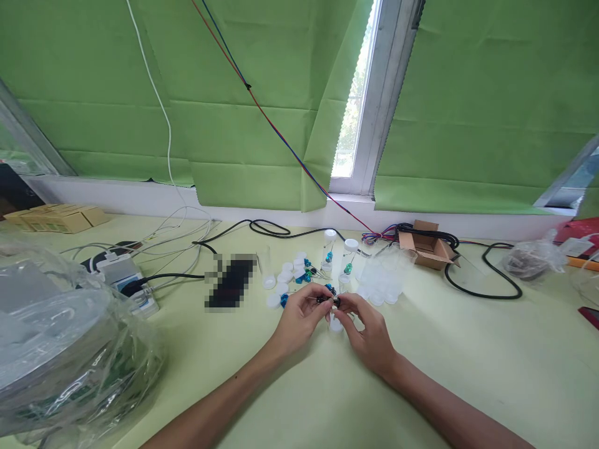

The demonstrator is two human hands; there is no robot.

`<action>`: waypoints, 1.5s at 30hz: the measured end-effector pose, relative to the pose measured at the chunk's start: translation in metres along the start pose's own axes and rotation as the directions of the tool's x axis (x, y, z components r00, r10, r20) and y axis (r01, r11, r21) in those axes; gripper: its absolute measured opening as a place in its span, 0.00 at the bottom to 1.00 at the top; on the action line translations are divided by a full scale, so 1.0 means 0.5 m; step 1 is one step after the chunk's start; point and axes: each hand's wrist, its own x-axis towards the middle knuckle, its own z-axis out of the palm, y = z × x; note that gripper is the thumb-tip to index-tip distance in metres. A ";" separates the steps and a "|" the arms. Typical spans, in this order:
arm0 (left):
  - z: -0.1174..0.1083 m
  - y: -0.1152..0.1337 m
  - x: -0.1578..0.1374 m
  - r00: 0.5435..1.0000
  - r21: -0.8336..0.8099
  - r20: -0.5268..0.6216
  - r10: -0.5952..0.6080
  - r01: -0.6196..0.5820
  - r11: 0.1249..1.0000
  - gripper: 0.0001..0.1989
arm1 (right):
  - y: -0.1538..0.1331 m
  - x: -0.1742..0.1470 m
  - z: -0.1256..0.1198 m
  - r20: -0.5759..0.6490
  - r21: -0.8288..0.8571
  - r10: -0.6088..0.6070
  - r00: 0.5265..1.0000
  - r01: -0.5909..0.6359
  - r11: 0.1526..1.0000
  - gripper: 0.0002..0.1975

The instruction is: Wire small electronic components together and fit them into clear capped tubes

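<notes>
My left hand [299, 318] and my right hand [369, 327] meet at the middle of the table, fingertips pinched together. Between them are small black electronic components [336, 302] with thin wire leads; fingers partly cover them, so their exact kind is unclear. Just below the fingertips a white cap [336, 325] shows. Beyond my hands lie blue components with leads [304, 278] and loose white caps [284, 276]. Two capped clear vials stand behind: one with a blue part [329, 256], the other with a green part [348, 268]. An uncapped clear vial [267, 280] stands left of the caps.
Clear empty vials [381, 280] are heaped right of my hands. An open cardboard box [427, 249] and black cable [491, 296] lie behind. At left are a plastic-wrapped spool [70, 362], a power strip [140, 299] and a blurred-out dark object [231, 282].
</notes>
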 end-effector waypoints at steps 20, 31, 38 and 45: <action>0.002 -0.002 -0.004 1.000 -0.048 0.016 0.011 -0.010 0.999 0.09 | 0.006 0.002 -0.005 -0.020 -0.086 0.019 1.000 -0.021 0.996 0.07; 0.007 -0.006 -0.004 1.000 -0.050 0.004 -0.027 0.027 0.998 0.10 | 0.002 0.007 -0.005 -0.012 -0.172 0.004 1.000 -0.006 0.985 0.19; 0.001 -0.001 0.003 0.997 -0.099 -0.032 -0.063 0.060 0.993 0.10 | 0.003 0.004 -0.005 -0.021 -0.095 0.026 0.999 -0.028 0.995 0.07; 0.002 -0.002 0.003 0.997 -0.112 -0.036 -0.070 0.066 0.992 0.11 | 0.006 0.003 -0.003 -0.009 -0.086 -0.016 1.000 0.015 0.996 0.06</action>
